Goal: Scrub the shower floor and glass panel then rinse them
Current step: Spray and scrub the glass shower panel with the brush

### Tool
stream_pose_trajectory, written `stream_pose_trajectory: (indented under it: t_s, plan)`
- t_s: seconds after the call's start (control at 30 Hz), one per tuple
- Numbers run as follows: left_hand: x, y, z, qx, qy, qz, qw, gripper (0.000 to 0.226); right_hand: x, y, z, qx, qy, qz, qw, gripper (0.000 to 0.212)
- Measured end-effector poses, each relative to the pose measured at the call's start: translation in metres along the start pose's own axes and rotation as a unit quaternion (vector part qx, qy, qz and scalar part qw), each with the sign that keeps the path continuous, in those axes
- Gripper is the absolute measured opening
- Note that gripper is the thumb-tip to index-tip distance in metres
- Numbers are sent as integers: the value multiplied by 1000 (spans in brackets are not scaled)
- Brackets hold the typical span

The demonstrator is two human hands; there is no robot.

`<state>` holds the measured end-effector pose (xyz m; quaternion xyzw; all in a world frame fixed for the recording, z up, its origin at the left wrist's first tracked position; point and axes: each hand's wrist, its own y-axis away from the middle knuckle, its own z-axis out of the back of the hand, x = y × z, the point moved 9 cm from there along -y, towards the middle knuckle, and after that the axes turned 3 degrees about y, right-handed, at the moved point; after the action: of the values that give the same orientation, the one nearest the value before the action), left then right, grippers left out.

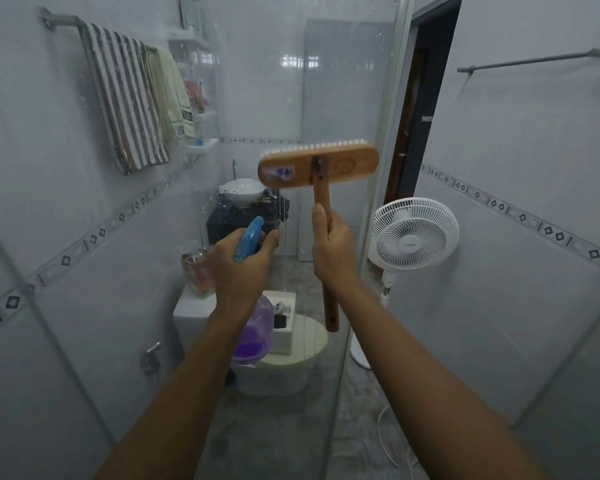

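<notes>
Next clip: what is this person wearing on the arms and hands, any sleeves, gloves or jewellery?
No gloves on the left hand or the right hand. Both forearms are bare as far as the frame shows: no sleeves or cuffs. No watch, bracelet or ring is visible, though some fingers are partly hidden.

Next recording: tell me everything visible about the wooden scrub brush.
The scrub brush looks wooden: a long oval head, white bristles facing away toward the glass panel, a torn sticker on its back, a straight handle joined at mid-head. It is held roughly upright, head up; the right hand grips the handle around its middle.
</notes>
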<state>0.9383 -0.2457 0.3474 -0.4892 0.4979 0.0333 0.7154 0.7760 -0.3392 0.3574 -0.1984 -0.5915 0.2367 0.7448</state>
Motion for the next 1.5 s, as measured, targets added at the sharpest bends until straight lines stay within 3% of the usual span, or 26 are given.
stream_pose_trajectory:
  t_s: [0.2,0.5,0.77,1.03,1.37,1.5]
  plan:
    - [4,-9,10,0,-18,-12,1000,27,-68,51,-20,57,25,-60,996,33]
    - [-1,-11,2,0,-14,0,1000,20,41,-33,15,-20,-32,-11,999,38]
    - [-4,-13,4,-2,-28,-1,1000,15,-40,40,-13,49,22,-61,997,32]
    - [-11,-25,15,-7,-29,13,999,29,53,-31,12,8,1,-9,1000,40]
    - [26,-41,90,-57,-93,108,988,25,56,-31,-23,51,-4,-2,999,39]
    - [39,-50,123,-99,-36,161,981,34,77,-39,-37,56,7,17,998,36]
